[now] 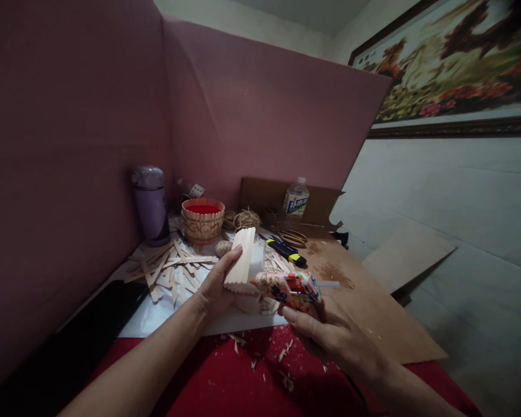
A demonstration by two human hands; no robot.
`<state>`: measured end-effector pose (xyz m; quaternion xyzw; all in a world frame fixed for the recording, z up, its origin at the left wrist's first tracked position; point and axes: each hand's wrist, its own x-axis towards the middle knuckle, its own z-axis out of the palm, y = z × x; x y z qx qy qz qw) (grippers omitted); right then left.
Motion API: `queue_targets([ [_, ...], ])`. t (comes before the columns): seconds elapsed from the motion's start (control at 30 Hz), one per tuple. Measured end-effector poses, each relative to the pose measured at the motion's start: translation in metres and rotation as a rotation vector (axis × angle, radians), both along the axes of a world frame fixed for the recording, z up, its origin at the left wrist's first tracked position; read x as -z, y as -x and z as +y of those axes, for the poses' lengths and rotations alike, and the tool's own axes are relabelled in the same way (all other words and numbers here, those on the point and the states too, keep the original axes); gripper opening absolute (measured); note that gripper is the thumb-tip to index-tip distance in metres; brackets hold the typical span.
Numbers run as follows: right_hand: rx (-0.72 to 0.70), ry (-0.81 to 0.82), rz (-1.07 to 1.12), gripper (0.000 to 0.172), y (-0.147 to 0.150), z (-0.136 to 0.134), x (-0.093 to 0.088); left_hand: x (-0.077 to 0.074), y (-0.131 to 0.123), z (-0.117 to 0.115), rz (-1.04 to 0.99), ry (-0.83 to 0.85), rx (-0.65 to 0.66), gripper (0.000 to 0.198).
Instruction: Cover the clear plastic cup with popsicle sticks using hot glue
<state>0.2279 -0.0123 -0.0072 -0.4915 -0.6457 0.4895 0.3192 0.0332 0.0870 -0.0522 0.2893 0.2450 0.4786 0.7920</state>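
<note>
In the middle of the head view, my left hand (219, 284) grips a pale container (257, 259) with a row of wooden craft sticks (241, 260) set side by side along it. The thumb presses on the sticks; the other fingers are hidden behind. My right hand (325, 327) is wrapped round a glue gun (286, 288) covered in a colourful print. Its nozzle points left, close to the lower end of the sticks; whether they touch I cannot tell. A clear glue stick (329, 284) pokes out of the gun's back.
Loose craft sticks (173, 266) lie at the left. Behind stand a purple bottle (151, 208), a stick-covered pot (202, 226) with a red inside, twine (246, 219) and a plastic bottle (296, 200). A utility knife (284, 251) and scissors (294, 236) lie near the cardboard (373, 318).
</note>
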Motion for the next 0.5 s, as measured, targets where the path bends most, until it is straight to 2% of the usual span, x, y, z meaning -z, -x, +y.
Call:
queue_targets([
  [0.27,-0.006,-0.026,0.036,0.037,0.0017,-0.0004,-0.0057,-0.0006,-0.0003,-0.0002,-0.016,-0.007,0.029,0.047],
  [0.5,0.029,-0.012,-0.012,0.041,-0.0002,0.0004,0.0016,0.0,-0.0007,-0.0016,-0.016,-0.024,0.005,0.049],
])
